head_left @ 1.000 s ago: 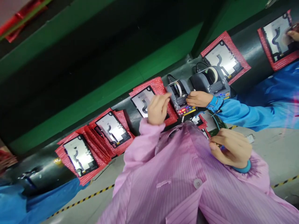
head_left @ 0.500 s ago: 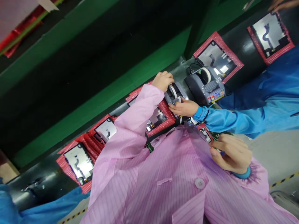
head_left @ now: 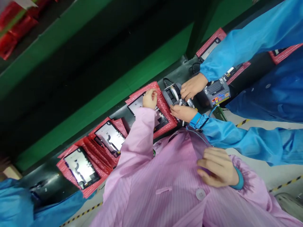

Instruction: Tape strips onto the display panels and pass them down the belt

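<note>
My left hand (head_left: 149, 99) is over a flat display panel (head_left: 162, 121) with a silver back and black edges, lying on red bubble wrap (head_left: 163, 102). Its fingers are curled in, and what they hold, if anything, is hidden. In front of my pink striped smock (head_left: 165, 170), my right hand (head_left: 216, 167) hangs with fingers bent and pressed together; its palm is out of sight. A grey tape dispenser (head_left: 167, 93) with a white roll stands just right of the panel. Both hands of a co-worker (head_left: 183, 113) in blue sleeves are at this dispenser.
A second tape dispenser (head_left: 216, 94) with a lit keypad stands farther right. Left along the dark bench lie more panels (head_left: 81, 168) on a stack of red bubble bags (head_left: 99, 154). A green shelf beam (head_left: 132, 82) runs behind. Another blue sleeve (head_left: 14, 198) shows at lower left.
My left hand has moved from the tape dispenser leftward onto the panel. My right hand has shifted slightly left and down. The co-worker's second hand has come in over the dispenser.
</note>
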A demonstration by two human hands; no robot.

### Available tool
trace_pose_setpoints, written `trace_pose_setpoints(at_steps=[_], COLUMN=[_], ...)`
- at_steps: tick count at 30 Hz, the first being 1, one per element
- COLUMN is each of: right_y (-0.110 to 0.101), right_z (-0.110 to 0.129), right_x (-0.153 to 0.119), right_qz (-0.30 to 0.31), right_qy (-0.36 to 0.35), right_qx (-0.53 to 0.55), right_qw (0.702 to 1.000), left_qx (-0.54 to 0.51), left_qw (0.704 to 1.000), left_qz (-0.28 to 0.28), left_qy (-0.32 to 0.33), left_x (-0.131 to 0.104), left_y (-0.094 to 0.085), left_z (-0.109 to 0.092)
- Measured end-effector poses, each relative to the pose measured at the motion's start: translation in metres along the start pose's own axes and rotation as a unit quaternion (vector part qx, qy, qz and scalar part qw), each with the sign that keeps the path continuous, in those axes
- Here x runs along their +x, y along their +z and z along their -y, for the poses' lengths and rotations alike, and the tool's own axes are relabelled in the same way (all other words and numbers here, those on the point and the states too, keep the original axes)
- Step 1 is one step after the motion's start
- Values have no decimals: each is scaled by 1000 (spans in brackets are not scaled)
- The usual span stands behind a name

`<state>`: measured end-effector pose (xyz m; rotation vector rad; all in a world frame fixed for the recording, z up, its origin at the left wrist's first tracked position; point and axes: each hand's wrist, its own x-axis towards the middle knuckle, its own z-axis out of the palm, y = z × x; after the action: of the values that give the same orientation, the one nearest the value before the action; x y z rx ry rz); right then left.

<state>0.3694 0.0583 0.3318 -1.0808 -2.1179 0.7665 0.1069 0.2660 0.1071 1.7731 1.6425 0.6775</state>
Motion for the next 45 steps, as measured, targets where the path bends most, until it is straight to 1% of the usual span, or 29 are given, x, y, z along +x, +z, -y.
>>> trace_pose_setpoints(at_steps=[2, 4, 6, 8, 11, 13, 18, 22, 26, 29, 36, 42, 44, 45], right_y=[2, 2, 3, 4, 3, 2, 2, 2, 1, 1, 0, 0, 1, 1], right_z=[-1, -2, -3, -3, -2, -1, -1, -3, -4, -4, -4, -4, -3, -2], right_x=[-1, -3, -4, -5, -4, -4, -3, -4, -5, -5, -4, -4, -3, -2], right_qz=[-2, -3, -3, -3, -6, -9, -18, -6, -6, -8, -2, -11, -18, -24], right_qy=[-6, -6, -5, -4, -3, -3, 1, 2, 3, 1, 2, -4, -6, -6], right_qx=[10, 13, 16, 20, 20, 17, 14, 16, 14, 17, 19, 9, 11, 14], right_qw=[1000, 1000, 1000, 1000, 1000, 1000, 1000, 1000, 1000, 1000, 1000, 1000, 1000, 1000], left_qx=[-27, -49, -61, -62, -60, -70, -97, -100, -106, -103, -69, -65, -74, -77], left_qw=[999, 998, 998, 997, 995, 993, 988, 987, 985, 985, 987, 987, 985, 982], left_qz=[-9, -10, -9, -21, -49, -57, -47, -52, -52, -46, -61, -69, -67, -66], left_qy=[-23, -30, -32, -36, -57, -73, -109, -118, -126, -128, -128, -128, -141, -158], left_x=[-15, -25, -31, -35, -39, -42, -50, -55, -59, -60, -58, -54, -54, -54], left_y=[9, 17, 22, 25, 27, 26, 26, 28, 28, 26, 16, 14, 15, 16], left_z=[4, 4, 3, 3, 6, 9, 17, 21, 23, 19, 4, -2, -6, -8])
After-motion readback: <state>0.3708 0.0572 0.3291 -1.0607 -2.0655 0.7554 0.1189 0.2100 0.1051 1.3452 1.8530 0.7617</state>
